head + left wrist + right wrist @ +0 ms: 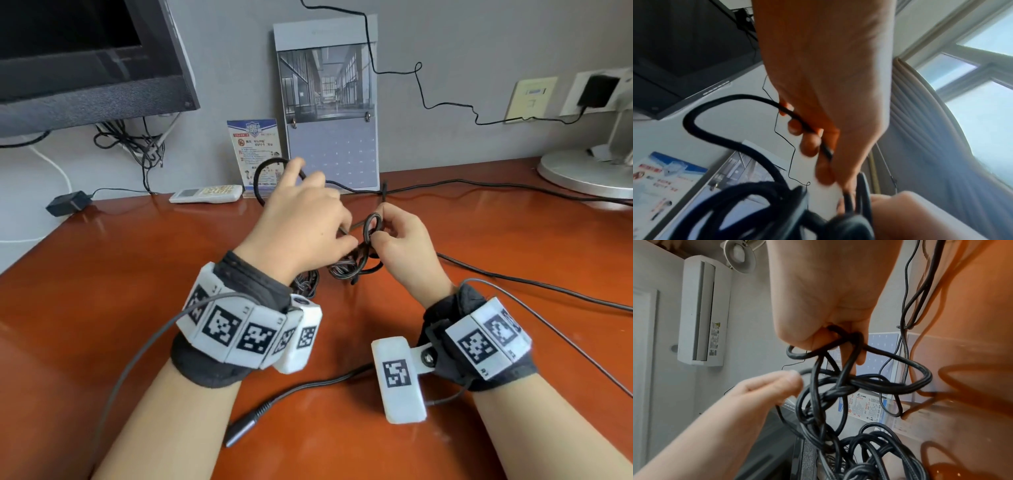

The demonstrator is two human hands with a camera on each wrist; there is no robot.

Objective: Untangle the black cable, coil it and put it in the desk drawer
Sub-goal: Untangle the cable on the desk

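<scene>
Untangling stage only: left hand (301, 219) grips a loop of the black cable (849, 386), right hand (400, 236) pinches its knot; coiling and drawer remain.

Black cable (371, 228), reddish-brown desk (102, 291), grey wall (222, 68), white remote (205, 194).

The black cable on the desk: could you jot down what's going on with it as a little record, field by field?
cable state: black cable is tangled, not yet coiled
left hand: left hand holds a strand, with a loop arching above the fingers
right hand: right hand pinches a small loop of the knot
surface: wooden desk, with the knotted bundle between the hands
behind: calendar and remote control by the wall
drawer: not in view
</scene>
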